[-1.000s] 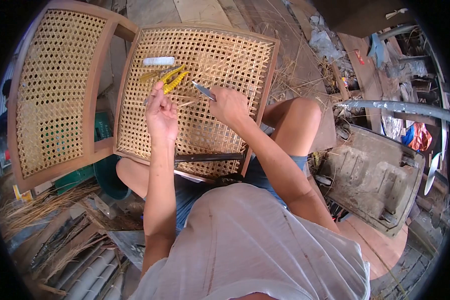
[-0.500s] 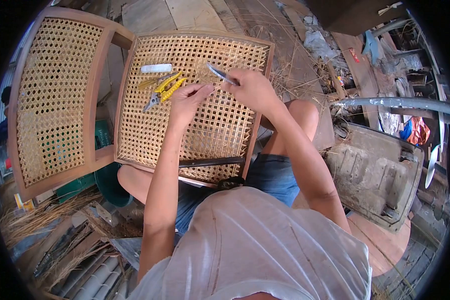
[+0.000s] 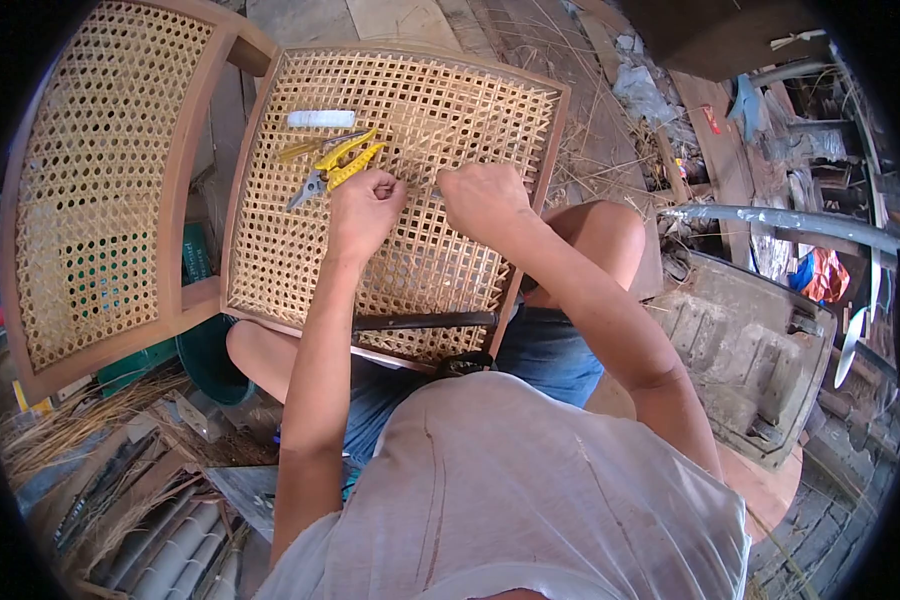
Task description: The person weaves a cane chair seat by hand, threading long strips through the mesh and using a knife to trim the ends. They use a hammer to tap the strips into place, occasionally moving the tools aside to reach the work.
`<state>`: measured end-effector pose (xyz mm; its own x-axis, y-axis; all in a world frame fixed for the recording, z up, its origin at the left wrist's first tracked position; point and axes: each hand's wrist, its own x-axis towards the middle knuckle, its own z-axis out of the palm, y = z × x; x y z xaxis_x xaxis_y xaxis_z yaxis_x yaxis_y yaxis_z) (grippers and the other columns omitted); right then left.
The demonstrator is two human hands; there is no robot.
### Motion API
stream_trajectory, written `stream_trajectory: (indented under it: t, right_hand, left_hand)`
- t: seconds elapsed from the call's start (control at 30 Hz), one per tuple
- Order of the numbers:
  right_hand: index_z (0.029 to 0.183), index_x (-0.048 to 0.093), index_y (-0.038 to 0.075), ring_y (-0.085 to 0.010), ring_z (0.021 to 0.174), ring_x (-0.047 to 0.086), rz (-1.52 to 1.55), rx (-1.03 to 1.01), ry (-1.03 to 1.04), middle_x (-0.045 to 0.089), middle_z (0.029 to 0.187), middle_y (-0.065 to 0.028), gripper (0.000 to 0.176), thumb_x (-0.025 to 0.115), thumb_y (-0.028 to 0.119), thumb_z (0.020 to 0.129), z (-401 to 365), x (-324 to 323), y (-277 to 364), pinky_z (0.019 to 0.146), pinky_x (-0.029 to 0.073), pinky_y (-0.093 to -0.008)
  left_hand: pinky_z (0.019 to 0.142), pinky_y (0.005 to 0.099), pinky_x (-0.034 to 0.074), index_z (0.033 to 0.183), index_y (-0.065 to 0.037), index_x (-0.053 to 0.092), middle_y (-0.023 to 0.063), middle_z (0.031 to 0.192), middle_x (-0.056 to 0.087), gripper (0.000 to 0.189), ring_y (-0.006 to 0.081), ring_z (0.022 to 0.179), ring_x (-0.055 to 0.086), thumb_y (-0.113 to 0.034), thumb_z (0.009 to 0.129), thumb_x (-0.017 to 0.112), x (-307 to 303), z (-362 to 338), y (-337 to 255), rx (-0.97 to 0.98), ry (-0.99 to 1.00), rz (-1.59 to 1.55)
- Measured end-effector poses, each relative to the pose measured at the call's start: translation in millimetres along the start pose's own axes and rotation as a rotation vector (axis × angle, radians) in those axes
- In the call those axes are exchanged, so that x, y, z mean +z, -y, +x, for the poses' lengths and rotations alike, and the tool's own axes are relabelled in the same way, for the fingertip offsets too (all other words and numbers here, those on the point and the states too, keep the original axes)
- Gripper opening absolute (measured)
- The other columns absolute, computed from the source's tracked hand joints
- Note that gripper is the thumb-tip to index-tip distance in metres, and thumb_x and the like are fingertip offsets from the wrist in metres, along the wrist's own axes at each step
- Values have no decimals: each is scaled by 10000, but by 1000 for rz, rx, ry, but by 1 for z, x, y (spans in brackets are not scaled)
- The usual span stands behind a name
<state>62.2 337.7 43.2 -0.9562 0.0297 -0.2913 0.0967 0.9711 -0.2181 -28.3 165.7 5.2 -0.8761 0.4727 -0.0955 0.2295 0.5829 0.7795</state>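
A wooden chair with a woven cane seat [image 3: 425,105] lies before me. Over the middle of the weave, my left hand [image 3: 366,210] is closed, fingertips pinched together; anything between them is too small to make out. My right hand [image 3: 484,202] is closed at the right part of the seat, around the knife seen there a moment ago; its blade is now almost wholly hidden. Yellow-handled pruning shears [image 3: 352,158] lie on the cane beside my left hand. Beyond them rests a short white stick [image 3: 320,118]. A dark bar [image 3: 425,321] lies across the near part of the seat.
The cane backrest [image 3: 110,150] extends to the left. A green bucket [image 3: 215,365] stands below it. Cane scraps [image 3: 590,140] litter the floor at right, near a grey plastic panel [image 3: 740,350] and a long pipe [image 3: 790,222]. Dry strands [image 3: 95,415] are heaped at lower left.
My right hand has turned and lowered a little, so the knife blade that pointed up and left no longer shows clearly. My left hand has curled and drawn slightly away from it.
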Motion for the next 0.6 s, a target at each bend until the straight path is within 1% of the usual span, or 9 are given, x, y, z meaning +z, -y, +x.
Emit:
stream_trajectory:
  t: [0.1, 0.17, 0.23, 0.3, 0.33, 0.37, 0.47, 0.53, 0.6]
  right_hand:
    - [932, 740, 56, -316, 874, 765, 32, 59, -58, 771, 918, -148, 136, 671, 133, 843, -3, 13, -2, 755, 609, -432]
    - [917, 733, 53, -319, 875, 763, 97, 62, -93, 769, 915, -154, 130, 681, 138, 832, -6, 15, -5, 754, 606, -439]
    - [945, 741, 55, -324, 884, 764, 110, 56, -88, 771, 925, -154, 149, 680, 134, 834, -5, 8, -5, 762, 606, -456]
    - [1007, 756, 69, -318, 914, 766, 36, 76, 0, 777, 954, -139, 191, 685, 149, 848, 0, 0, -3, 758, 604, -442]
    - [1007, 756, 69, -318, 914, 766, 37, 71, -8, 777, 954, -139, 191, 685, 149, 848, 4, -6, -2, 758, 604, -442]
    - [1018, 765, 78, -309, 943, 764, 4, 72, 54, 781, 978, -122, 198, 690, 158, 853, 7, -10, -2, 776, 599, -437]
    - [1030, 778, 95, -291, 998, 758, -11, 109, 145, 785, 1021, -90, 198, 684, 173, 874, 14, -19, 2, 820, 580, -429]
    - [1031, 782, 103, -282, 1024, 754, 11, 146, 173, 786, 1039, -76, 193, 674, 180, 892, 20, -18, 2, 845, 568, -425]
    - [1011, 784, 65, -327, 972, 754, 85, 184, 99, 776, 1027, -158, 258, 652, 261, 908, 25, -8, 1, 893, 556, -470]
  left_hand:
    - [658, 359, 521, 922, -26, 779, 115, 766, 735, 173, 209, 661, 675, -194, 883, 778, 1, 7, 1, 139, 30, 152]
    - [697, 378, 525, 955, -55, 794, 117, 804, 748, 208, 232, 702, 694, -249, 879, 795, -3, 13, 1, -59, 167, 93]
    - [691, 365, 523, 983, -81, 806, 106, 814, 753, 241, 217, 699, 693, -304, 896, 788, 1, 21, 10, -37, 185, 84]
    - [690, 351, 527, 975, -123, 819, 83, 827, 766, 254, 203, 703, 700, -364, 914, 767, 4, 22, 13, -153, 260, 94]
    - [678, 316, 532, 1038, -88, 817, 56, 825, 776, 203, 131, 695, 687, -254, 927, 784, 10, 19, 9, -102, 230, 138]
    - [678, 316, 532, 1038, -88, 817, 56, 825, 776, 203, 131, 695, 687, -254, 927, 784, 10, 17, 7, -98, 227, 143]
    - [709, 328, 560, 1047, -141, 819, 66, 864, 784, 248, 174, 725, 723, -318, 872, 829, 4, 11, -14, -133, 248, 265]
    - [722, 337, 564, 1036, -137, 817, 72, 882, 786, 242, 190, 752, 734, -298, 858, 837, 6, 2, -14, -61, 207, 258]
    - [741, 355, 569, 1018, -133, 813, 75, 1001, 781, 220, 230, 821, 747, -238, 828, 845, 11, -6, -12, 75, 89, 288]
